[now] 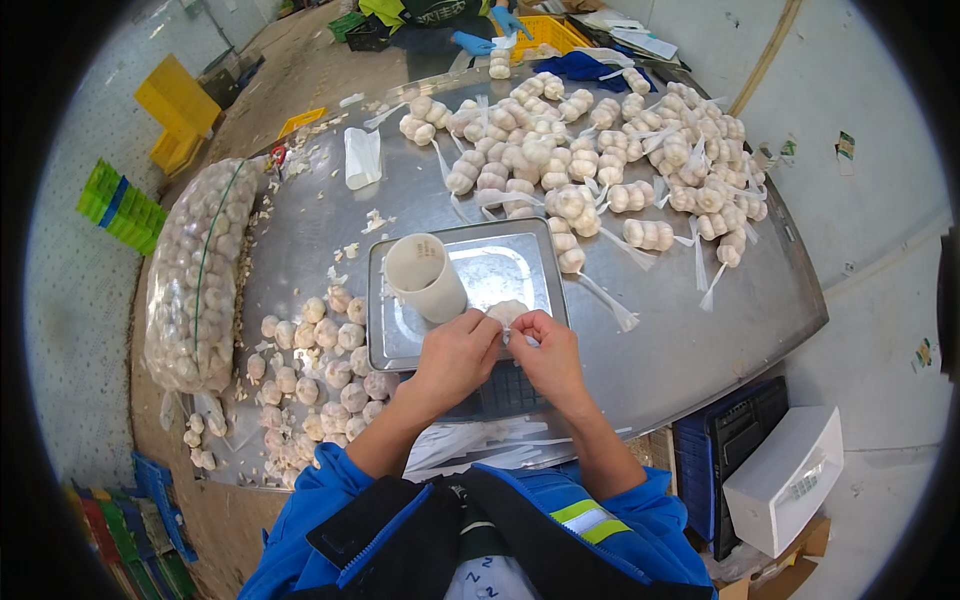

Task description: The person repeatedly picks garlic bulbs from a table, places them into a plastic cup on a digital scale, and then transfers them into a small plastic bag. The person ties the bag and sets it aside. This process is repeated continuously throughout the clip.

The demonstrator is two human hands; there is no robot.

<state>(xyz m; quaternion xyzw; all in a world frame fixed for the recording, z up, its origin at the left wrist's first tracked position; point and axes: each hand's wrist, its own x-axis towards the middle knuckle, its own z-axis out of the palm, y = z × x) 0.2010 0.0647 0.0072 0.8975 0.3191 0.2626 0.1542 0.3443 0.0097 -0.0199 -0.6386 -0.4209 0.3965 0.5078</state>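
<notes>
Over the metal pan of a weighing scale [397,352], both my hands meet at the neck of a white mesh bag with garlic in it [508,310]. My left hand [459,352] pinches the bag's neck from the left. From the right, my right hand [549,358] grips the same netting, a bit of it showing between the fingertips. Most of the bag is hidden behind my fingers. Just left of it on the pan stands a white plastic cylinder [442,292], hollow and open at the top.
Loose garlic bulbs [326,334] lie left of the scale, beside a large full sack of garlic [202,277]. Many netted garlic packs [540,150] cover the table's far side. White net strips [480,442] lie nearest me. Across the table, a person's blue-gloved hands [474,43] hold a pack.
</notes>
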